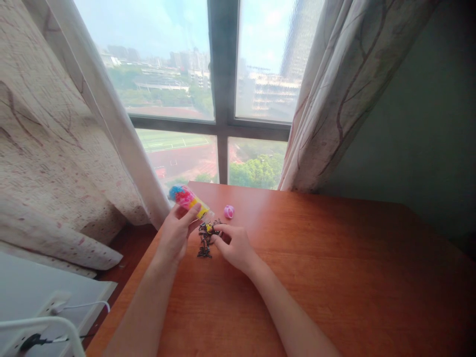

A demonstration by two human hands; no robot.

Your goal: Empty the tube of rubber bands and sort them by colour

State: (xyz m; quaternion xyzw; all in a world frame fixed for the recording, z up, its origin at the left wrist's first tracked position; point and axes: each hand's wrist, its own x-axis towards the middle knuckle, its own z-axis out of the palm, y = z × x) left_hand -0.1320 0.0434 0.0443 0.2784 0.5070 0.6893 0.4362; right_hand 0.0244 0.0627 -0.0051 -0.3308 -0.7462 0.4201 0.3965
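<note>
My left hand (181, 225) is wrapped round a clear plastic bottle (186, 198) filled with blue, red, pink and yellow bits that look like small elastic bands. The bottle is tilted, its clear end pointing down to the right. Just below that end, a loose pile of small black bands (204, 251) lies on the table, with a few yellow bands (208, 227) on top. My right hand (235, 245) reaches into the pile from the right, its thumb and forefinger closed around some of the bands. Exactly which ones they grip is partly hidden.
Beyond my right hand, a small pink cap-like piece (229, 211) sits on the brown wooden table (316, 267). A window and curtains (334, 89) stand at the table's far edge. At lower left is a white surface with sockets and cables (85, 304).
</note>
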